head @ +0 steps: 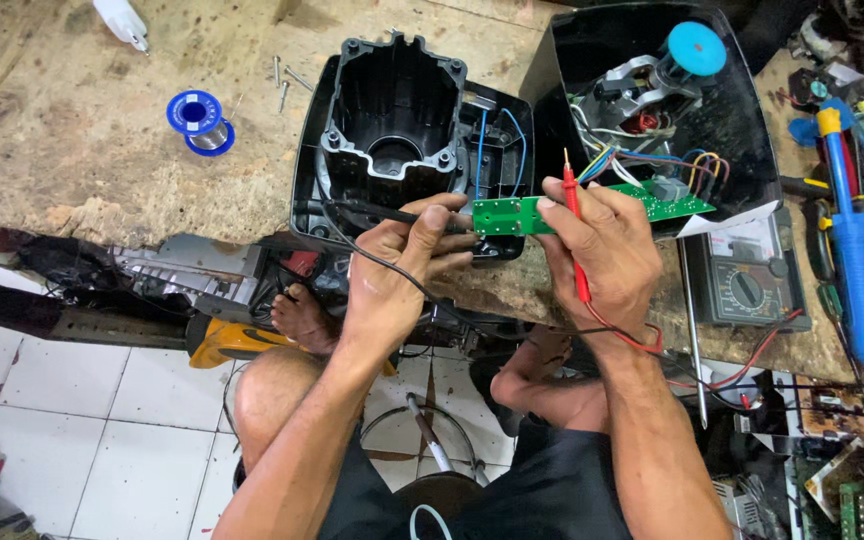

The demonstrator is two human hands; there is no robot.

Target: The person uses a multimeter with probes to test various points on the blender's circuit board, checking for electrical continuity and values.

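The green circuit board point(552, 212) lay crosswise between both hands: left hand point(397, 265) pinching a black probe point(382, 212), right hand point(607, 250) gripping a red probe point(574, 225).

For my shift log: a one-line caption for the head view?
Left hand holds black probe, right hand red probe, on a green circuit board.
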